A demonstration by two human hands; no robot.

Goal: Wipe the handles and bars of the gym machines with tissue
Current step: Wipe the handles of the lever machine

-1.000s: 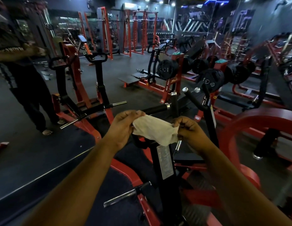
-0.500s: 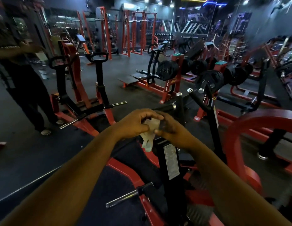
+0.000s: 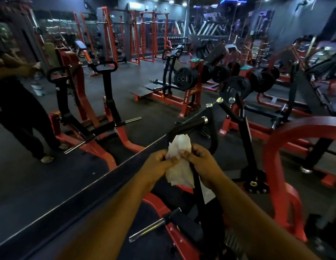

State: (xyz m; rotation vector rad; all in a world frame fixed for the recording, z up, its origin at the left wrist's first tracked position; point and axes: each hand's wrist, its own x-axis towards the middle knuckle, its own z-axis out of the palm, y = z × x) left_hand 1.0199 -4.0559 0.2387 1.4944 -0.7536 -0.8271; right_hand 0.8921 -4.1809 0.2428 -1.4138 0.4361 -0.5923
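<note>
A white tissue [image 3: 179, 147] is held between both hands in front of a black looped handle [image 3: 213, 132] of a red and black gym machine. My left hand [image 3: 158, 163] pinches the tissue's left side with curled fingers. My right hand [image 3: 200, 159] pinches its right side. The tissue stands upright, folded lengthwise, its top edge against the black handle bar with a chrome end cap [image 3: 204, 120]. The lower part of the tissue hangs down between my wrists.
A second black handle arm [image 3: 231, 111] rises to the right, with black weight plates [image 3: 234, 87] behind it. A red curved frame [image 3: 272, 147] stands at right. Another red machine [image 3: 82, 102] and a standing person [image 3: 18, 102] are at left. A chrome peg [image 3: 150, 227] juts out below.
The tissue, spread wide a second ago, was bunched between my hands and now stands folded upright. Both hands moved together and closer to the handle.
</note>
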